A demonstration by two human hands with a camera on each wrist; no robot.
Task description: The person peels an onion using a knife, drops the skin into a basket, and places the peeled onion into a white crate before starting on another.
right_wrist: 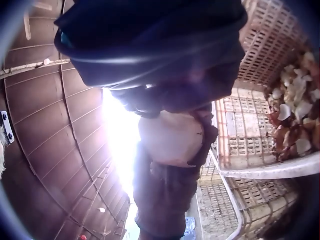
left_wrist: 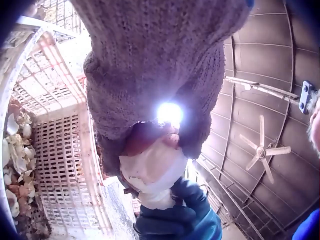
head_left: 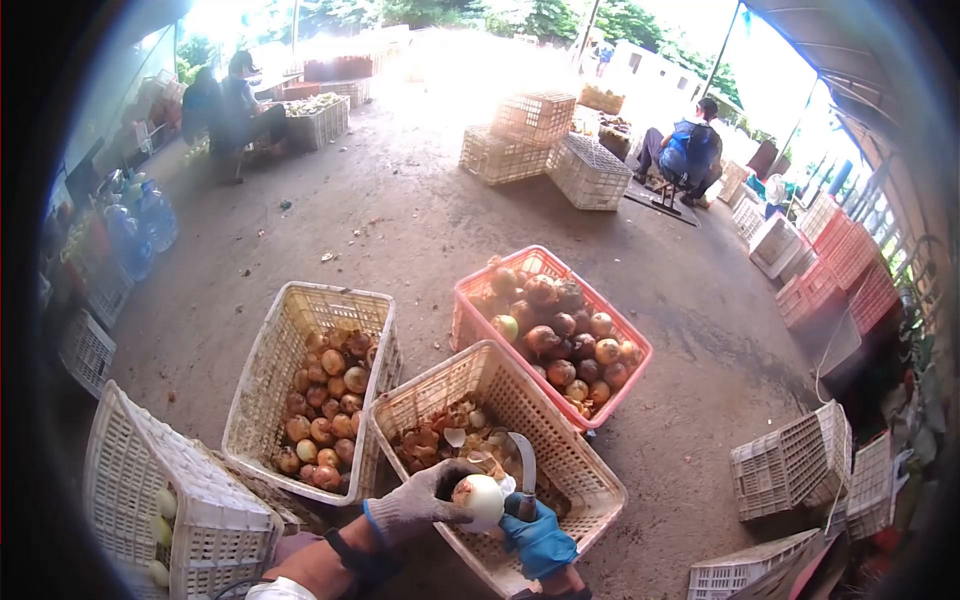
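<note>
My left hand [head_left: 412, 505], in a grey knit glove, grips a partly peeled onion [head_left: 480, 503] whose bare side is white. In the left wrist view, loose pale skin [left_wrist: 155, 167] shows at the onion's surface. My right hand [head_left: 540, 543], in a blue rubber glove, holds a knife [head_left: 526, 465] with a curved blade pointing up. Its gloved fingers are right at the onion, and in the right wrist view the white onion [right_wrist: 170, 137] sits between both gloves. Both hands are over the near edge of a cream plastic crate [head_left: 575, 460] with onion peels [head_left: 425, 440] inside.
A cream crate of brown onions [head_left: 235, 425] stands to the left, and a pink crate of onions [head_left: 645, 352] behind. A tilted white crate [head_left: 125, 460] holds pale onions at far left. More crates [head_left: 790, 460] lie at right. People [head_left: 690, 145] sit farther back.
</note>
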